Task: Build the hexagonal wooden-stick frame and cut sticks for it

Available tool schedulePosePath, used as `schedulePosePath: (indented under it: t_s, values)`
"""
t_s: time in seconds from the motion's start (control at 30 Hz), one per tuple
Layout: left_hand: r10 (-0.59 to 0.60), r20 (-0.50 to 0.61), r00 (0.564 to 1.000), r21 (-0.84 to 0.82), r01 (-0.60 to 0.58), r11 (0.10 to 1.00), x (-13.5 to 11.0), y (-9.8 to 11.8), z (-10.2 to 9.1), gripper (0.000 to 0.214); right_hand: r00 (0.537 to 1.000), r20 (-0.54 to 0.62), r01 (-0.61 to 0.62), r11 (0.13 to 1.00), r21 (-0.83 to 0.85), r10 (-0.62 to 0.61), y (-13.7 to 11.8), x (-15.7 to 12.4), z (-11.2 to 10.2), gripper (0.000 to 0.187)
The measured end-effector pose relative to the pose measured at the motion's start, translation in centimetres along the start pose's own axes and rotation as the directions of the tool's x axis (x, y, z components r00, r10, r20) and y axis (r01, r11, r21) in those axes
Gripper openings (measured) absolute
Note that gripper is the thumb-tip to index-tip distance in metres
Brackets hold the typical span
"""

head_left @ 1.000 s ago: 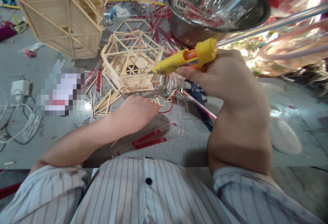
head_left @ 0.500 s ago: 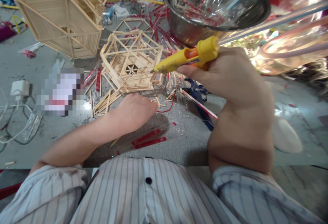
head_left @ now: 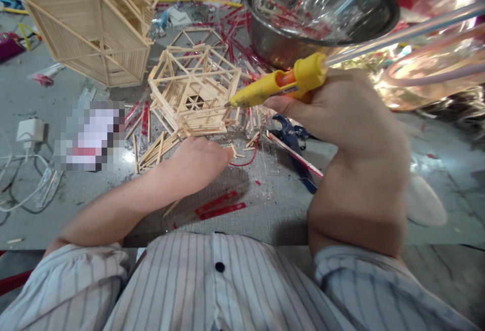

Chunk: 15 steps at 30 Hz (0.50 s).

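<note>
Pointing the glue gun [head_left: 275, 86] leftward, fingers closed round it in the right hand [head_left: 337, 111], at the stick frame [head_left: 193, 75], front-left of the steel bowl [head_left: 271, 48]; holding the left hand [head_left: 202, 161] nearer the frame, curled, can't tell on what.

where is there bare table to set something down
One open patch lies between the red strips and the right forearm, toward the near edge of the table. A smaller one lies between the pink scrap and the white charger. It's crowded around the small wooden frame: loose sticks in front, blue pliers at right, red wrappers behind.
</note>
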State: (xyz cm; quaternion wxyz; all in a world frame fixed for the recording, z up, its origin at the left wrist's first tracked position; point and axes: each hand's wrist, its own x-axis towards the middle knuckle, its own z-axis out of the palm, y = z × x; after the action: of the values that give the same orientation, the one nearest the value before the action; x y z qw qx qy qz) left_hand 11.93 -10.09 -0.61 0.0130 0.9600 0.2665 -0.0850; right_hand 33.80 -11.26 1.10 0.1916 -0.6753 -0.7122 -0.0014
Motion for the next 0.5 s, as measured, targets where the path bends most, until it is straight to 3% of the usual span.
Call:
schedulePosePath:
  t_s: [0.23,0.5]
  values:
    - [-0.039,0.043,0.998,0.026,0.038,0.999,-0.23,-0.24,-1.13,0.025,0.999,-0.04,0.018,1.0,0.012,-0.017,0.31,-0.04,0.24,0.06]
    - [-0.11,0.006,0.994,0.011,0.11,0.994,-0.39,-0.61,-0.47,0.023,1.0,0.0,0.027,1.0,-0.01,-0.027,0.22,-0.15,-0.17,0.051]
